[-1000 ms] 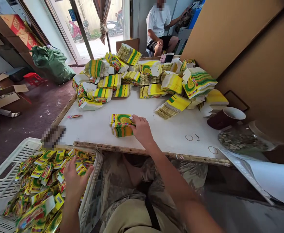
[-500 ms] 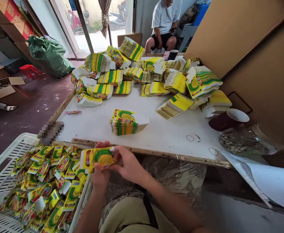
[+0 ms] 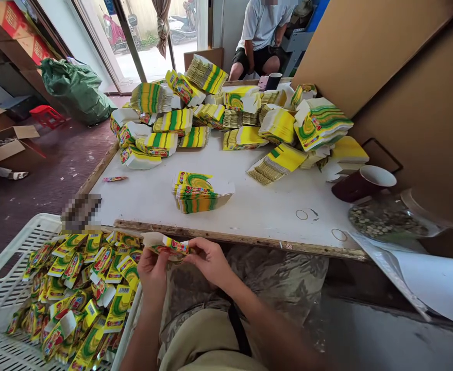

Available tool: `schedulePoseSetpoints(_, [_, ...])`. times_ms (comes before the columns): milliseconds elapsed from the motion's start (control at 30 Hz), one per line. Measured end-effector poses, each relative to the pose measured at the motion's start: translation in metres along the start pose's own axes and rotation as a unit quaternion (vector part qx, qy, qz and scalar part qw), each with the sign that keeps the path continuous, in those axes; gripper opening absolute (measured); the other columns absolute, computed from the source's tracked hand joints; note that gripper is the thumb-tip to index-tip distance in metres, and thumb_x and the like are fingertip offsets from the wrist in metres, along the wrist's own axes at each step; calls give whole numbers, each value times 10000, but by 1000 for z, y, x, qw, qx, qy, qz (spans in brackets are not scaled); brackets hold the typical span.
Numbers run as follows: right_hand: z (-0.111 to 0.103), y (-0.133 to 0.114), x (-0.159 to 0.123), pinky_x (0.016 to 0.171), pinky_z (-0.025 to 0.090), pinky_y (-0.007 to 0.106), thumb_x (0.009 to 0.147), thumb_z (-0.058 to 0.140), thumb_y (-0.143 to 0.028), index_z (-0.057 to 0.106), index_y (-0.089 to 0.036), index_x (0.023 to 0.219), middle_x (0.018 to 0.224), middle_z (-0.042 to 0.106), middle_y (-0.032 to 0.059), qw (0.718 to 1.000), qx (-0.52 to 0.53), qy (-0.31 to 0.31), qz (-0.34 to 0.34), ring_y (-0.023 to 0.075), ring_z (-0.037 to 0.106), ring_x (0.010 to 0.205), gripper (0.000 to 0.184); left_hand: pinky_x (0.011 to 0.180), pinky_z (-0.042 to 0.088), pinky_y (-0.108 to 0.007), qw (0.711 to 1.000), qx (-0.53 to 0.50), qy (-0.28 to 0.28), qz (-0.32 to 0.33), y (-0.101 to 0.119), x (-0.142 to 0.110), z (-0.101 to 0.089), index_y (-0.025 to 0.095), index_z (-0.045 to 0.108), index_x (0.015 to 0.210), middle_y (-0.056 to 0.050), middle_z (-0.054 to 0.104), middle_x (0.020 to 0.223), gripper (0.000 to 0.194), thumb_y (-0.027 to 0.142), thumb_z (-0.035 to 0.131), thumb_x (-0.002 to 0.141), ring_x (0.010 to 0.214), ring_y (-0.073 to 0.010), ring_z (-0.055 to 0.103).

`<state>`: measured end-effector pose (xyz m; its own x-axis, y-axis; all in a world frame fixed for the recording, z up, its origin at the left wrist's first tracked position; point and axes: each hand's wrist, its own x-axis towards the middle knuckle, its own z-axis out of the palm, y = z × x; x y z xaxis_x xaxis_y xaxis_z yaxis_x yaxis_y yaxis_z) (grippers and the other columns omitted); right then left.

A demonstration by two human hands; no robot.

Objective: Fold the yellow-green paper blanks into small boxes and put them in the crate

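Note:
Between my two hands is a small yellow and green printed carton (image 3: 178, 246), held just off the table's front edge. My left hand (image 3: 152, 268) grips its left end, thumb on the near side. The fingers of my right hand (image 3: 210, 259) pinch its right end. A white flap stands out at the carton's upper left. On the table in front of my hands sits a stack of flat cartons (image 3: 199, 195). To my left, a white plastic basket (image 3: 7, 275) holds many similar cartons (image 3: 104, 263) heaped together.
Bundles of flat cartons (image 3: 168, 144) lie along the back of the white table (image 3: 245, 216). At right are a dark red cup (image 3: 352, 185), a clear jar (image 3: 384, 219) and rubber bands (image 3: 339, 235). A seated person (image 3: 263, 41) is behind the table. Large cardboard (image 3: 350, 56) leans at right.
The carton has turned from showing its broad printed face to showing a narrow side, with a white flap out at the left. My left hand has shifted to its left end.

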<state>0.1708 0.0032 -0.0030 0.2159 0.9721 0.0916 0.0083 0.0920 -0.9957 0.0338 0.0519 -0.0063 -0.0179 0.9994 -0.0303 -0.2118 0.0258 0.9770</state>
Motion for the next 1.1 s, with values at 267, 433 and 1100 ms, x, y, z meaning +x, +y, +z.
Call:
schedulePoseSetpoints(267, [-37, -7, 0, 748, 463, 304, 921, 600, -207, 691, -225, 790, 793, 708, 23, 928, -266, 88, -247, 171, 599, 781, 161, 1085, 404, -472, 981, 79, -164, 64, 45, 18, -27, 200, 567, 1319, -163, 594, 1331, 863, 787, 591, 687, 1298, -347, 504])
schedulePoseSetpoints(433, [-37, -21, -6, 1054, 363, 390, 945, 554, -169, 680, -271, 909, 946, 719, -3, 859, -364, 32, -358, 177, 597, 994, 166, 1090, 389, -509, 859, 377, -338, 77, 56, 15, -23, 219, 386, 1438, -158, 506, 1425, 1001, 560, 818, 601, 1305, -362, 492])
schedulePoseSetpoints(1100, [-22, 15, -13, 1139, 352, 454, 785, 612, -711, 369, -246, 1485, 1502, 450, 108, 954, 208, -147, 161, 268, 445, 1366, 875, 787, 528, -357, 794, 439, -409, 99, 12, -15, -6, 226, 405, 1142, -68, 614, 1085, 461, 152, 593, 727, 916, -219, 653])
